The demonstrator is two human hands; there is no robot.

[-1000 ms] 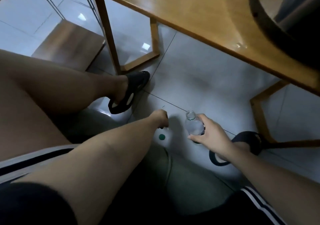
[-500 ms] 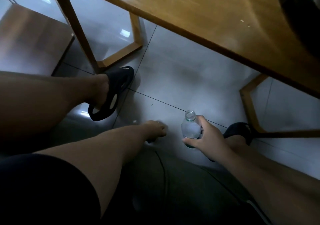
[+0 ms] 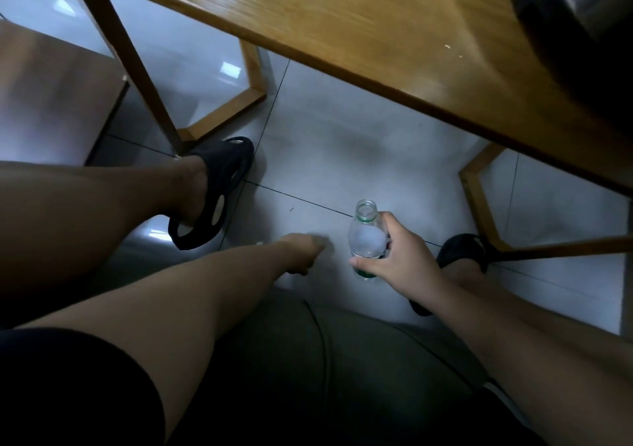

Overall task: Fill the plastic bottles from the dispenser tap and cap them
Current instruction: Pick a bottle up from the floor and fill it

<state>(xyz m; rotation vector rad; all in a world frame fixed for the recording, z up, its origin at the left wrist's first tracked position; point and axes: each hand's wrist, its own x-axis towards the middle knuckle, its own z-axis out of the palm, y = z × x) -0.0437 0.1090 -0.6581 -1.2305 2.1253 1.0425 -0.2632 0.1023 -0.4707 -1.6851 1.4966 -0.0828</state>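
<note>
Since a second ago, the green cap has been lost from sight near the left hand, which is lowered to the floor and blurred, so its grip cannot be told. The uncapped plastic bottle is gripped by the right hand, below the bench edge.

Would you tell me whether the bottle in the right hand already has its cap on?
No: the bottle gripped by the right hand shows an open, bare mouth with no cap on it.

Right hand gripping uncapped bottle (neck up), left hand blurred
</note>
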